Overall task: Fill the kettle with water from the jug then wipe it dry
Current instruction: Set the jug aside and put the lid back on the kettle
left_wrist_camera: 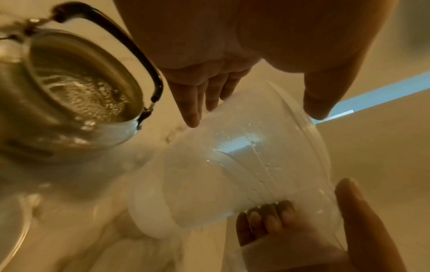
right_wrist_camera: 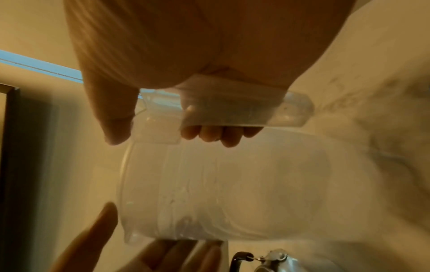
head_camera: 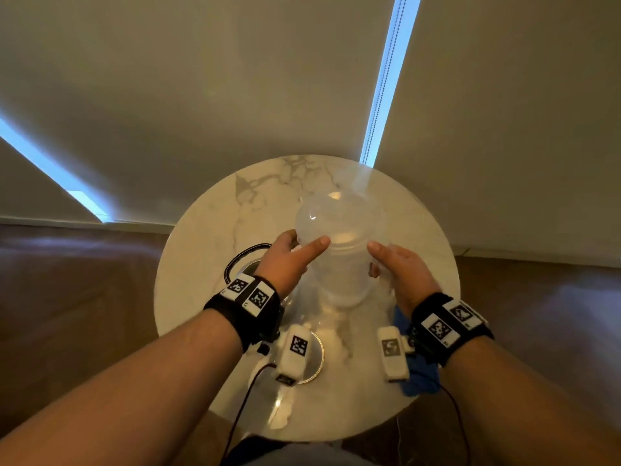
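Note:
A clear plastic jug (head_camera: 339, 250) hangs between both hands over a round marble table (head_camera: 201, 230). My right hand (head_camera: 386, 260) grips the jug's handle (right_wrist_camera: 244, 114) with curled fingers (right_wrist_camera: 209, 134). My left hand (head_camera: 295, 250) lies against the jug's left side, with straight fingers (left_wrist_camera: 193, 110) and the thumb (left_wrist_camera: 318, 103) spread across the wall. Droplets cling to the jug wall (left_wrist_camera: 232, 174). The steel kettle (left_wrist_camera: 76, 95) stands lidless just left of the jug with water inside. In the head view only its black handle (head_camera: 245, 253) shows past my left wrist.
A blue cloth (head_camera: 420, 375) lies on the table's near right, partly under my right wrist. A round shiny disc (head_camera: 317, 358), perhaps the kettle's lid, rests near the front edge. Wooden floor surrounds the table, and a wall stands close behind it.

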`<state>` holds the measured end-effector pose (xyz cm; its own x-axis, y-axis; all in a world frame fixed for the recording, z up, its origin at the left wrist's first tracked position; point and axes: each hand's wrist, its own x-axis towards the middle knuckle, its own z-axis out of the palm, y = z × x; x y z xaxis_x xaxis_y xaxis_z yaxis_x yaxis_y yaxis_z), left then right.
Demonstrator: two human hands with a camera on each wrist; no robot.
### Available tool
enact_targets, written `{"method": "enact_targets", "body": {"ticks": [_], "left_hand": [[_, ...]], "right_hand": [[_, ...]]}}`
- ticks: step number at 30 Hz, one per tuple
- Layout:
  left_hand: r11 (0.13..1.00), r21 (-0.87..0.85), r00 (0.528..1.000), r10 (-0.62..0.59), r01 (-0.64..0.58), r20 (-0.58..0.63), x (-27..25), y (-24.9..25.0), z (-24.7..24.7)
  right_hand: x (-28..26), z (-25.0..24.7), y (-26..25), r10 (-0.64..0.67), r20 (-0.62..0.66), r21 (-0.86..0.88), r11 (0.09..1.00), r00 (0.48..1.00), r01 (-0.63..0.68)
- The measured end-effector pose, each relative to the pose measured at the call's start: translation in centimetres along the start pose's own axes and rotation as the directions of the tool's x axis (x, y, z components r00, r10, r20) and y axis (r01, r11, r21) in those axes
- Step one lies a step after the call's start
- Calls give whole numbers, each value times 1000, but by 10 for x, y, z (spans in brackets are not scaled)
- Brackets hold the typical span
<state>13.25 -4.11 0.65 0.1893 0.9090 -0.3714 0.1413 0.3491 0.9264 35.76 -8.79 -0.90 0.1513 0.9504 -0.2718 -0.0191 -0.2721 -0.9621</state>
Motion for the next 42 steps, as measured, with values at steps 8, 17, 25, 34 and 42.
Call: {"method": "enact_targets", "body": {"ticks": [8, 17, 25, 34, 42], "left_hand": [[946, 316, 996, 53, -71, 67, 38, 21, 21], [903, 419, 993, 51, -91, 106, 60, 15, 23], [845, 516, 989, 100, -141, 107, 52, 9, 14], [727, 660, 973, 51, -192, 227, -18, -61, -43], [540, 838, 963, -177, -78, 204, -69, -129, -100]], "right_hand": [[11, -11, 22, 57, -69, -107, 992, 996, -64], [13, -15, 33, 101, -39, -160, 981, 994, -106], [3, -16, 26, -125, -212, -498, 867, 969, 3], [-33, 27, 29, -393, 237, -714, 549, 888, 434], [-40, 103, 117, 250, 466, -847, 403, 848, 347]]}}
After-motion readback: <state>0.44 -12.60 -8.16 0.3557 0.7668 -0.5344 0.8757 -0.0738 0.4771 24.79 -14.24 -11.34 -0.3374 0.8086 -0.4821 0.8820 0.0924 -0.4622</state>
